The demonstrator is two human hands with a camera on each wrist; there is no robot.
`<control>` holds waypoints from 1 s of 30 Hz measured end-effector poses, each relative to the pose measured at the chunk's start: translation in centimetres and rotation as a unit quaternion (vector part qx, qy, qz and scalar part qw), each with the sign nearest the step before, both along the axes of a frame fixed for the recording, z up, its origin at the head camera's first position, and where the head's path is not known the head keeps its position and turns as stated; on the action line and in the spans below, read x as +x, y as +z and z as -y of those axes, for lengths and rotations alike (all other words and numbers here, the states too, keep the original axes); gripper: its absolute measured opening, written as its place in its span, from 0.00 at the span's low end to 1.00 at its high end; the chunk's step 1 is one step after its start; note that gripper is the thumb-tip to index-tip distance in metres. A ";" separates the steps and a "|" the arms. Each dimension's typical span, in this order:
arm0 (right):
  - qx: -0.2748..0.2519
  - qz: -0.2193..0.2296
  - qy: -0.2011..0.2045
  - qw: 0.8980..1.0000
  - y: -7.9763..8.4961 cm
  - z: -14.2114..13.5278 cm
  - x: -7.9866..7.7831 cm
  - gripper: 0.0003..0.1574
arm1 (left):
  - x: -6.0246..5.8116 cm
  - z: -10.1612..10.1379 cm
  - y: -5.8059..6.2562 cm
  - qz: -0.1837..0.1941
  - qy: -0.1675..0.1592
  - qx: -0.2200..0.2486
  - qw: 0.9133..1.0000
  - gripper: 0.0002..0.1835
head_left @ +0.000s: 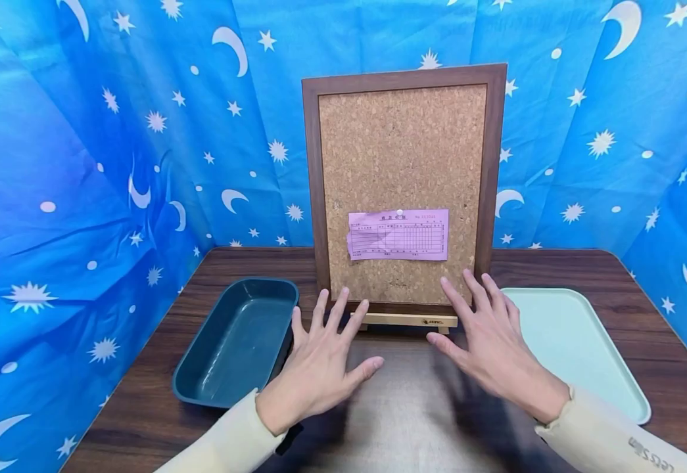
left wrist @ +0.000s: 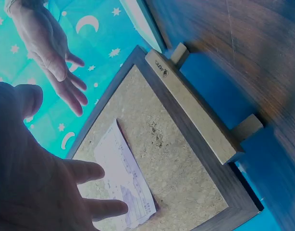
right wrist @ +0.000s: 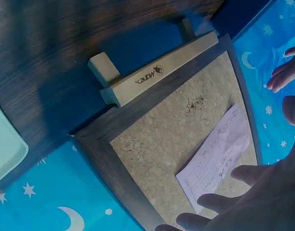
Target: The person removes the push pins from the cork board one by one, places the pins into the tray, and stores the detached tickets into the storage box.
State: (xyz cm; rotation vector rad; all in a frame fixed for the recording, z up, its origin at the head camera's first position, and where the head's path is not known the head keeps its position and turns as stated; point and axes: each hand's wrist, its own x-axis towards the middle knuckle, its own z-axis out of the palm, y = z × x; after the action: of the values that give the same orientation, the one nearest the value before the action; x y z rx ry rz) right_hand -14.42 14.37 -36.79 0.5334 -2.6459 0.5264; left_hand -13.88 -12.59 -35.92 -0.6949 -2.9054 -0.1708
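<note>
A cork board (head_left: 402,151) in a dark wooden frame stands upright on a small wooden easel (head_left: 405,320). Pinned low on the cork is a pink receipt slip (head_left: 398,235), held at its top edge by a white pushpin (head_left: 400,212); its left edge looks ragged. My left hand (head_left: 322,358) hovers with spread fingers in front of the board's lower left corner, holding nothing. Fingers also apart, my right hand (head_left: 491,338) is raised before the lower right corner and holds nothing. Both wrist views show the slip (left wrist: 126,180) beyond the fingers.
On the left of the brown wooden table (head_left: 379,420) lies a dark teal tray (head_left: 233,341), partly beside my left hand. A pale mint tray (head_left: 574,348) lies at the right, partly behind my right hand. Blue cloth (head_left: 171,151) with moons and stars hangs around the table.
</note>
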 end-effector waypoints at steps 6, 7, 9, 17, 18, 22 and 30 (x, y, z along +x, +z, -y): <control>-0.001 -0.001 0.003 1.000 0.5 0.2 -0.2 0.50 | -0.2 -0.1 0.3 -0.010 0.001 0.000 1.000 0.44; -0.001 -0.001 0.004 1.000 0.5 0.3 -0.2 0.50 | -0.2 -0.1 0.3 -0.012 0.000 0.001 1.000 0.44; 0.000 -0.002 0.005 1.000 0.7 0.4 -0.3 0.50 | -0.3 -0.1 0.4 -0.015 0.000 0.003 1.000 0.44; 0.008 0.005 0.006 1.000 1.4 0.7 -0.7 0.50 | -0.9 -0.5 1.3 -0.026 0.006 0.015 1.000 0.45; 0.010 0.008 0.005 1.000 1.5 0.7 -0.8 0.50 | -1.0 -0.6 1.5 -0.028 0.005 0.018 0.999 0.45; 0.013 0.016 0.000 1.000 2.2 0.7 -1.3 0.50 | -1.5 -1.1 2.3 -0.040 0.003 0.022 0.999 0.45; -0.010 0.013 -0.006 1.000 3.6 0.5 -2.3 0.53 | -2.3 -1.7 3.1 -0.048 0.008 0.020 0.999 0.44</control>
State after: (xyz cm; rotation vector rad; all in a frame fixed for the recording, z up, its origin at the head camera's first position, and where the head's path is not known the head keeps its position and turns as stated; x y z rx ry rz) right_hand -16.71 13.83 -33.23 0.5079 -2.6639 0.5581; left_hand -16.23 -10.85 -32.83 -0.6553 -2.8074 -0.1892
